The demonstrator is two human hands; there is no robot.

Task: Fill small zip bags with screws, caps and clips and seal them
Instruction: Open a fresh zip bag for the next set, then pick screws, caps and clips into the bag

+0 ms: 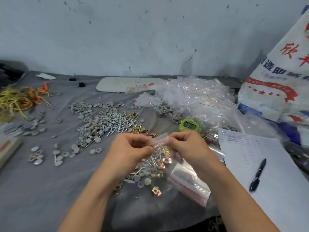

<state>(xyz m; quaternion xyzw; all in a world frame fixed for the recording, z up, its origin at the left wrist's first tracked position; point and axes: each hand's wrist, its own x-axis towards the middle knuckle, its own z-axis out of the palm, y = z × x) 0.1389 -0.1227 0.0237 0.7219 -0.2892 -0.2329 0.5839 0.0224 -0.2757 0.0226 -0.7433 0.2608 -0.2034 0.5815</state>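
Note:
Above the table's middle I hold a small clear zip bag (158, 139) with a red line at its top. My left hand (132, 148) pinches its left end and my right hand (185, 144) pinches its right end. Under the hands lies a mixed heap of screws, grey caps and brass clips (150, 166). A stack of empty zip bags (189, 183) lies just right of that heap. Farther back are a pile of silver screws (117, 122), scattered grey caps (88, 113) and more brass clips (138, 128).
A heap of filled zip bags (197, 99) lies at the back right beside a green timer (189, 125). A paper sheet (267, 164) with a black pen (257, 174) is at the right. Yellow and orange rubber bands (18, 101) are at the left, a printed sack (280, 84) far right.

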